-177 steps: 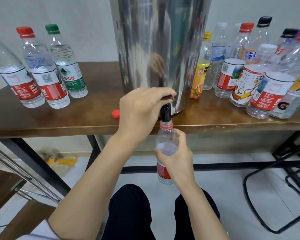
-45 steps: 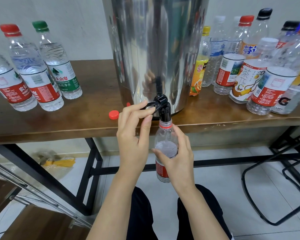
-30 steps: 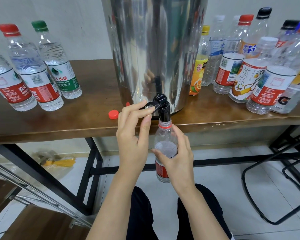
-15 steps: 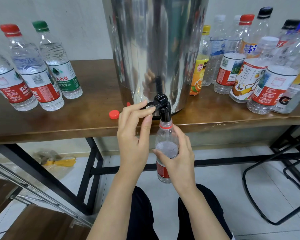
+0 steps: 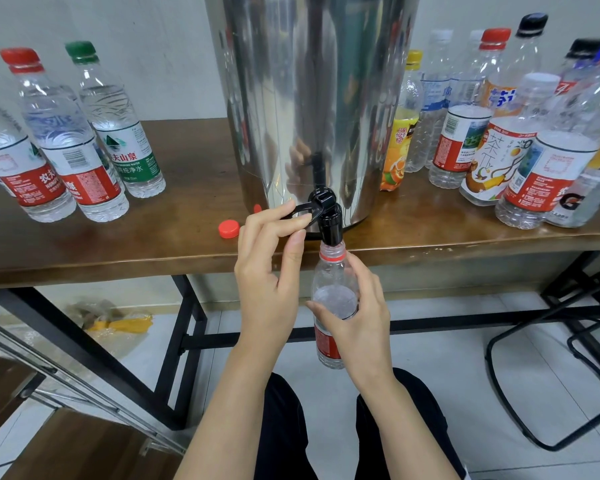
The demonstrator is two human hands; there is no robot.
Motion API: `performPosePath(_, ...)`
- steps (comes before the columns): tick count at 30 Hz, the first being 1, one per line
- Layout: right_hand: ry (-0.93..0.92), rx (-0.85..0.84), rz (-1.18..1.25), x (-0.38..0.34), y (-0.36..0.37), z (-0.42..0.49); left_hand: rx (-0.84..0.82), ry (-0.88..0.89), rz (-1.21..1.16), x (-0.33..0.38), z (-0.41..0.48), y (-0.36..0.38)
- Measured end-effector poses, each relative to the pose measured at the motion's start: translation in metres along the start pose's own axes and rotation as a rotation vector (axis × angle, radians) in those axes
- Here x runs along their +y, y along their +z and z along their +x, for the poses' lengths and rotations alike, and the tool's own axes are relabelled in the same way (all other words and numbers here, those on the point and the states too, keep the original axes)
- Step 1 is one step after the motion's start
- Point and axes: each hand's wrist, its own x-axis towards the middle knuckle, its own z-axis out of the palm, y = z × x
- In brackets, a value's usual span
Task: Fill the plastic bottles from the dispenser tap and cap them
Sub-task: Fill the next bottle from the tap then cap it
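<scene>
Head view: bottle (image 5: 333, 271) under tap (image 5: 331, 225) beyond table edge (image 5: 118, 268), open floor (image 5: 465, 351) below.

The left hand (image 5: 267, 278) and right hand (image 5: 361, 327) are bare, and so are both forearms (image 5: 222, 410) down to the picture's lower edge. Plain black trousers (image 5: 284, 431) cover the two thighs

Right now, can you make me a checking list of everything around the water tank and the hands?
Surface: brown wooden table.
Job's things: steel dispenser on table; open bottle under its tap, partly filled; loose red cap beside dispenser; capped bottles left; mixed bottles right.
Clutter: yellow wrapper on floor.
Grippers: left hand pinches tap lever; right hand grips the bottle.
Cables: nothing seen.
Surroundings: white wall, tiled floor, black chair frame right.
</scene>
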Motion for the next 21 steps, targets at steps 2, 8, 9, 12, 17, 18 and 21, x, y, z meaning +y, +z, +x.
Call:
performPosePath(2,0.003,-0.005,0.001,0.0,0.0,-0.0001,0.0,-0.004,-0.002,0.0001,-0.0001,-0.0001)
performPosePath(8,0.01,-0.007,0.004,0.0016,0.0,-0.0013,0.001,-0.001,-0.005,0.001,0.0007,-0.0005)
performPosePath(9,0.011,-0.005,0.004,0.0016,0.0003,-0.0012,0.001,-0.002,-0.007,0.0013,0.0008,-0.0005)
performPosePath(12,0.015,-0.003,0.008,0.0016,0.0004,-0.0007,0.003,-0.004,-0.007,0.0014,0.0011,-0.0003)
performPosePath(17,0.013,-0.002,0.018,0.0006,0.0003,-0.0002,0.001,-0.014,-0.011,0.0006,0.0004,0.0)
performPosePath(18,0.013,-0.002,0.019,0.0003,0.0005,-0.0002,0.001,-0.014,-0.011,0.0007,0.0003,-0.0001)
performPosePath(21,0.017,-0.006,0.027,0.0003,0.0015,-0.0001,0.0,-0.012,-0.009,0.0008,0.0003,0.0)
